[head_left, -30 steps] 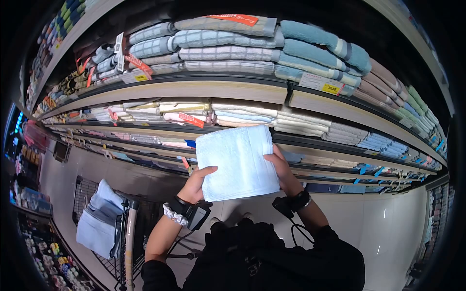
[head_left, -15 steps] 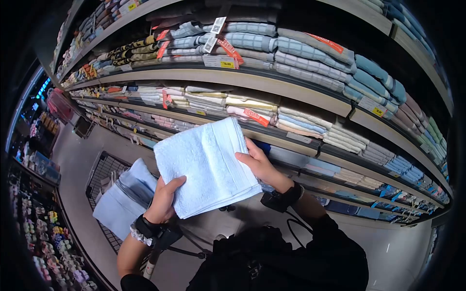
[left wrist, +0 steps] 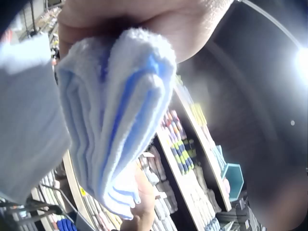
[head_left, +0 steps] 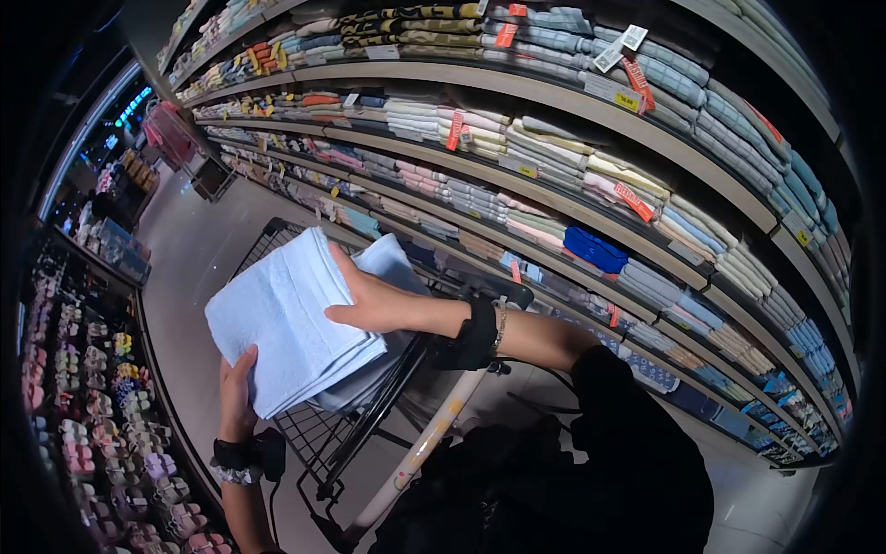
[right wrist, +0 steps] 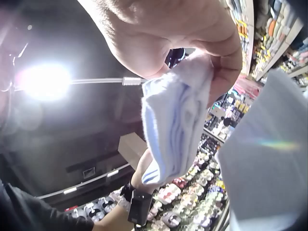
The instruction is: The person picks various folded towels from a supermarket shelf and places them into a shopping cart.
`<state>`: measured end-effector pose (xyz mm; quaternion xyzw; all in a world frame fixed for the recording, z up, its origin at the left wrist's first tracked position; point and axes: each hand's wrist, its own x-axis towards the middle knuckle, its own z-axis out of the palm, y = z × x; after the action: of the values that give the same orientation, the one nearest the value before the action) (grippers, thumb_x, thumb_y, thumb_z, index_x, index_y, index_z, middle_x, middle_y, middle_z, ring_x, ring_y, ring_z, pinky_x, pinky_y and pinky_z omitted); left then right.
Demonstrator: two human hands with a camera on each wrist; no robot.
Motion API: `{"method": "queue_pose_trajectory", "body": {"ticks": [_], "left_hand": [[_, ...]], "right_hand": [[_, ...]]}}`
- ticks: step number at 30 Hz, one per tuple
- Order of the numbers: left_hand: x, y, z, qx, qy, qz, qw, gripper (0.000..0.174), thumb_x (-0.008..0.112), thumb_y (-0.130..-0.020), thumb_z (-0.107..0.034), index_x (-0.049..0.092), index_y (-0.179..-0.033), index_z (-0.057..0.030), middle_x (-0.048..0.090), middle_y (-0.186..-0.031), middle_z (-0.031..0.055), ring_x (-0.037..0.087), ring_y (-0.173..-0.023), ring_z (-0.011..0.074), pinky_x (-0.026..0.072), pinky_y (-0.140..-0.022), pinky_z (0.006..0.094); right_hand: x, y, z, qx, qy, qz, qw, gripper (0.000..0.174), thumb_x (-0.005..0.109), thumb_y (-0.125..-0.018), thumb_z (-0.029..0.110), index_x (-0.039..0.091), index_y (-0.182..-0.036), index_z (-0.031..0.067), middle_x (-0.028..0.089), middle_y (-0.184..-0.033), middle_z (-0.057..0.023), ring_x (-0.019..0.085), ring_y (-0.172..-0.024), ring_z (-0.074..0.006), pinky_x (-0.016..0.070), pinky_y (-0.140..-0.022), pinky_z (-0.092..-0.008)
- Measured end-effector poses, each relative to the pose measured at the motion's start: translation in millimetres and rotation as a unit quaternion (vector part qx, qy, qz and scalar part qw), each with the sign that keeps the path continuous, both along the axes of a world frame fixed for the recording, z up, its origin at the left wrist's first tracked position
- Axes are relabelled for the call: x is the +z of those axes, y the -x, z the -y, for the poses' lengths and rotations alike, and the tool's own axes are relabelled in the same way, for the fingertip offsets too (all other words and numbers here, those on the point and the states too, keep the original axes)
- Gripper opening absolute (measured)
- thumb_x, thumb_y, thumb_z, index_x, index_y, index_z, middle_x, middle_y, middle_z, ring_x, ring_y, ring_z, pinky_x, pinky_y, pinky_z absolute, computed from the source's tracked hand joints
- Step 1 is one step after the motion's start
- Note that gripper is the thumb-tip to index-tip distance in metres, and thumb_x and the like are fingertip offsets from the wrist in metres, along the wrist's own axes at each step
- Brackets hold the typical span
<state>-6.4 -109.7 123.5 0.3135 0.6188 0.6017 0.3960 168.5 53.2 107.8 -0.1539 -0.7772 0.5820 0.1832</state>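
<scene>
A folded light blue terry towel [head_left: 277, 323] is held over the shopping cart [head_left: 300, 448] in the head view. My left hand [head_left: 237, 392] grips its near left edge, thumb on top. On its right edge, my right hand [head_left: 369, 300] grips it with the thumb lying across the top. Both wrist views show the towel's stacked layers edge-on, pinched between thumb and fingers. Beneath and behind it, another light blue towel [head_left: 392, 263] sits in the cart, partly covered.
Shelves of folded towels [head_left: 544, 148] run along the right and back. A rack of slippers [head_left: 120, 443] lines the left side. The cart's pale handle [head_left: 415, 448] lies between the cart and my body. Grey floor [head_left: 189, 263] stretches away at the far left.
Both hands have carried the folded towel left, from in front of the shelves to over the cart. The head view has turned left, and the right arm now reaches across the cart handle.
</scene>
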Motion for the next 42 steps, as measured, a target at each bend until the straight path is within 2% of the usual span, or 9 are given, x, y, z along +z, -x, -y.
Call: {"method": "queue_pose_trajectory", "body": {"ticks": [2,4,9,10,13,27,35,38,42], "left_hand": [[-8,26,22,0.051,-0.021,-0.003,0.998,0.048,0.046,-0.076,-0.013,0.023,-0.115,0.0034,0.037,-0.110,0.0159,0.041,-0.098,0.0223,0.0358,-0.081,0.0292],[-14,40,34,0.072,-0.040,-0.001,0.997,0.048,0.045,-0.076,-0.012,0.023,-0.116,0.0029,0.036,-0.111,0.0155,0.040,-0.099,0.0224,0.0353,-0.082,0.0293],[-40,85,75,0.177,-0.075,0.047,0.980,0.050,0.046,-0.076,-0.013,0.022,-0.117,0.0010,0.035,-0.114,0.0137,0.040,-0.100,0.0219,0.0348,-0.083,0.0296],[-50,94,78,0.193,-0.088,0.020,0.977,0.048,0.046,-0.077,-0.018,0.024,-0.116,0.0018,0.042,-0.106,0.0126,0.048,-0.089,0.0193,0.0425,-0.073,0.0275],[-65,122,81,0.210,-0.098,0.053,0.971,0.046,0.046,-0.078,-0.018,0.026,-0.115,0.0007,0.045,-0.103,0.0107,0.049,-0.086,0.0180,0.0430,-0.071,0.0270],[-197,204,53,0.268,-0.109,0.201,0.936,0.039,0.041,-0.079,-0.017,0.029,-0.114,-0.0071,0.044,-0.106,0.0087,0.045,-0.094,0.0230,0.0383,-0.079,0.0363],[-169,156,55,0.199,-0.003,0.149,0.969,0.052,0.039,-0.063,0.004,0.028,-0.113,-0.0046,0.041,-0.107,0.0121,0.044,-0.095,0.0237,0.0378,-0.080,0.0335],[-177,156,69,0.079,0.174,0.076,0.979,0.042,0.041,-0.061,0.006,0.038,-0.103,0.0001,0.051,-0.086,0.0088,0.052,-0.074,0.0188,0.0434,-0.067,0.0289],[-198,130,54,-0.030,0.201,0.088,0.975,0.040,0.040,-0.065,0.007,0.039,-0.105,0.0014,0.051,-0.091,0.0111,0.050,-0.083,0.0200,0.0411,-0.072,0.0294]], "right_hand": [[8,26,15,0.042,0.031,0.088,0.995,0.079,0.052,-0.068,0.015,-0.004,-0.120,-0.0042,0.029,-0.115,-0.0268,0.036,-0.105,-0.0280,0.0295,-0.086,-0.0274],[-18,61,20,0.036,-0.100,-0.032,0.994,0.077,0.053,-0.064,0.011,0.004,-0.122,-0.0021,0.040,-0.105,-0.0252,0.045,-0.093,-0.0271,0.0365,-0.077,-0.0272],[-13,128,32,0.119,-0.002,-0.015,0.993,0.063,0.054,-0.060,0.006,0.026,-0.116,-0.0024,0.047,-0.096,-0.0177,0.049,-0.083,-0.0202,0.0394,-0.070,-0.0254],[-17,144,31,0.123,0.009,-0.011,0.992,0.060,0.054,-0.060,0.006,0.029,-0.114,-0.0028,0.048,-0.095,-0.0166,0.049,-0.084,-0.0193,0.0392,-0.070,-0.0248],[-20,177,31,0.109,0.014,0.000,0.994,0.054,0.054,-0.060,0.007,0.036,-0.110,-0.0032,0.049,-0.093,-0.0150,0.049,-0.083,-0.0181,0.0390,-0.068,-0.0240],[-25,129,6,0.047,-0.006,0.025,0.999,0.041,0.054,-0.065,0.012,0.043,-0.103,0.0028,0.048,-0.094,-0.0103,0.047,-0.082,-0.0128,0.0395,-0.068,-0.0218],[-26,99,4,0.060,-0.030,0.021,0.998,0.039,0.055,-0.067,0.013,0.042,-0.104,0.0035,0.047,-0.098,-0.0075,0.046,-0.088,-0.0154,0.0383,-0.073,-0.0245],[-30,92,5,0.078,-0.036,0.024,0.996,0.040,0.056,-0.068,0.015,0.043,-0.103,0.0037,0.047,-0.099,-0.0079,0.046,-0.088,-0.0168,0.0373,-0.075,-0.0264],[-37,83,1,0.076,-0.074,0.029,0.994,0.039,0.056,-0.067,0.016,0.043,-0.101,0.0023,0.048,-0.096,-0.0095,0.047,-0.088,-0.0181,0.0372,-0.075,-0.0282]]}}
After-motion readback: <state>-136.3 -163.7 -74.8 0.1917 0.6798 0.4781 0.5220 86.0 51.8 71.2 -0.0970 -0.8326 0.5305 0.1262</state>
